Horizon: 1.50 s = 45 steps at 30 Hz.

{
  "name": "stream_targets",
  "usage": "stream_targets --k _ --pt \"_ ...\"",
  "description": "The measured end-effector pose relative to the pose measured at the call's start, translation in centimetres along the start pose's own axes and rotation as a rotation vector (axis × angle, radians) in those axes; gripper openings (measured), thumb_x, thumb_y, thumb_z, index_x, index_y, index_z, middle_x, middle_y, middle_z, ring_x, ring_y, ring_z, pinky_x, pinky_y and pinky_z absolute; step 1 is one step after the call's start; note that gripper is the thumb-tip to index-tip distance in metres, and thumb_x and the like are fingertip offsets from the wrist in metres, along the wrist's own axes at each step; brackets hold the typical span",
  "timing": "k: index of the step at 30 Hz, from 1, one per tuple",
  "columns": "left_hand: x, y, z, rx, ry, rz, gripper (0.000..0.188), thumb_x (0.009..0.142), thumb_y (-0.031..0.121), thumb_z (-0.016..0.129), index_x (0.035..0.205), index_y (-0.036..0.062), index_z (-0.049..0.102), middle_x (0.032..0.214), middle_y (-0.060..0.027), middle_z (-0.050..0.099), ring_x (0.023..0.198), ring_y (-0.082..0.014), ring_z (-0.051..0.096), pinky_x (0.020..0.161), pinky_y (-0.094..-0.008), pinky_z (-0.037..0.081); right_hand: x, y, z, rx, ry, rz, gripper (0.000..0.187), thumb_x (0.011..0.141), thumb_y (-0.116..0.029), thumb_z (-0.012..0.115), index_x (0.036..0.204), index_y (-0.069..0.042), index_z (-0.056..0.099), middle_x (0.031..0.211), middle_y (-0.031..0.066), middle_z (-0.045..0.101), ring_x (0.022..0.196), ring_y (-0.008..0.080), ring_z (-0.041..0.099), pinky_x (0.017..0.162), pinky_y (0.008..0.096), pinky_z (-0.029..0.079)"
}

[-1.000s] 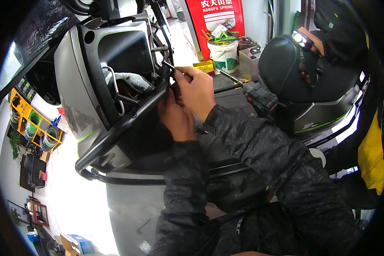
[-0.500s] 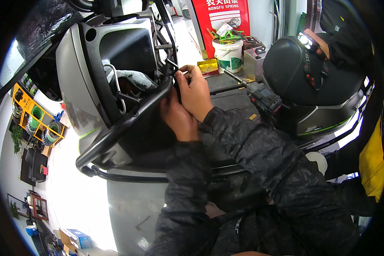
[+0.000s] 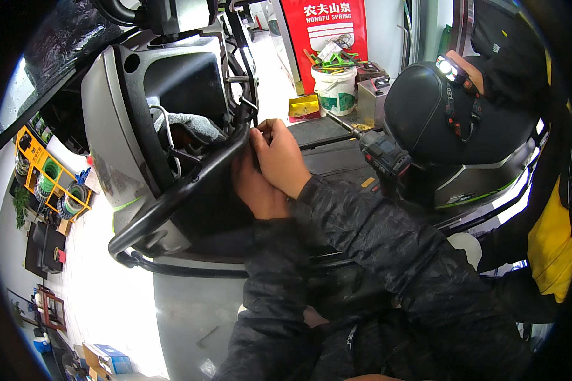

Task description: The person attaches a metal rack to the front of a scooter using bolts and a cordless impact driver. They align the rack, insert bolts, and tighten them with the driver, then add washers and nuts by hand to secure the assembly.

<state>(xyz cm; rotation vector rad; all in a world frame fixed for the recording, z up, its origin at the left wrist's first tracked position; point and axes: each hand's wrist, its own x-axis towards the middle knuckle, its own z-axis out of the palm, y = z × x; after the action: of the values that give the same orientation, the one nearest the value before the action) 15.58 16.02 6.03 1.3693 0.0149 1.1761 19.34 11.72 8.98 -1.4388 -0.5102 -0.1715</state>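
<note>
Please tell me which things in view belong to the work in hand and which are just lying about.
Belonging, it seems:
black tubular bar, left hand and right hand at its upper end
cordless power driver, probably: nearby, untouched

Apparently lying about:
white bucket
silver metal case
yellow-and-red package

Left of the fingers (image 3: 275, 127) is a bent black metal tube (image 3: 171, 197), then a soft grey cloth (image 3: 200, 127). Right is a black power drill (image 3: 384, 152). Ahead, rightward, stands a round white plastic bucket (image 3: 325, 87).

We're seeing shiny, smooth black tubing (image 3: 171, 195), fuzzy grey cloth (image 3: 200, 127), plus a mostly matt, kinda leathery-looking seat (image 3: 413, 108).
</note>
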Motion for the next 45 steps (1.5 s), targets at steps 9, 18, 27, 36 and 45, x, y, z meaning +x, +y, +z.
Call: stream_targets --k 9,18,27,36,45 --pt "0.8 -2.2 -1.5 0.218 -0.139 -0.029 0.026 0.111 0.027 0.054 0.116 0.0026 0.062 0.104 -0.0104 0.068 0.096 -0.0206 0.069 0.087 -0.0372 0.055 -1.4 -1.8 -1.1 -0.158 -0.129 -0.069 0.027 0.101 -0.019 0.068 0.113 0.005 0.062 0.098 0.0270 0.075 0.091 0.0461 0.072 0.081 0.0500 0.057" --pt "1.8 -1.4 -2.8 -1.116 -0.132 -0.682 0.024 0.108 0.024 0.060 0.113 0.0015 0.066 0.099 -0.0087 0.070 0.093 -0.0198 0.068 0.082 -0.0334 0.055 -2.2 -1.2 -1.9 -0.242 -0.235 -0.111 0.033 0.099 -0.019 0.071 0.119 0.004 0.057 0.103 0.0276 0.075 0.096 0.0453 0.073 0.084 0.0490 0.057" --pt "3.3 -2.5 -2.1 -1.026 0.132 -0.668 0.013 0.100 0.013 0.072 0.109 0.0023 0.069 0.102 -0.0088 0.072 0.091 -0.0162 0.069 0.078 -0.0306 0.057 -1.1 -2.0 -3.5 -0.485 -0.426 -0.138 0.031 0.096 -0.023 0.073 0.108 0.006 0.074 0.097 0.0264 0.076 0.093 0.0410 0.075 0.084 0.0456 0.058" --pt "2.9 -4.3 -2.8 -1.126 -0.102 -0.605 0.015 0.101 0.012 0.070 0.111 0.0006 0.070 0.104 -0.0093 0.074 0.097 -0.0177 0.071 0.090 -0.0312 0.057 2.3 -2.5 -4.4 -0.460 -0.761 -0.048 0.030 0.092 -0.018 0.069 0.112 0.003 0.076 0.099 0.0246 0.077 0.094 0.0396 0.075 0.085 0.0433 0.059" --pt "3.2 -4.9 -2.4 -1.228 -0.153 -0.564 0.018 0.104 0.016 0.064 0.111 -0.0004 0.068 0.104 -0.0109 0.073 0.102 -0.0207 0.069 0.094 -0.0336 0.055 3.4 -3.7 -4.8 -0.686 -0.670 -0.134 0.030 0.091 -0.020 0.069 0.099 0.007 0.074 0.091 0.0262 0.076 0.088 0.0391 0.076 0.080 0.0439 0.059"
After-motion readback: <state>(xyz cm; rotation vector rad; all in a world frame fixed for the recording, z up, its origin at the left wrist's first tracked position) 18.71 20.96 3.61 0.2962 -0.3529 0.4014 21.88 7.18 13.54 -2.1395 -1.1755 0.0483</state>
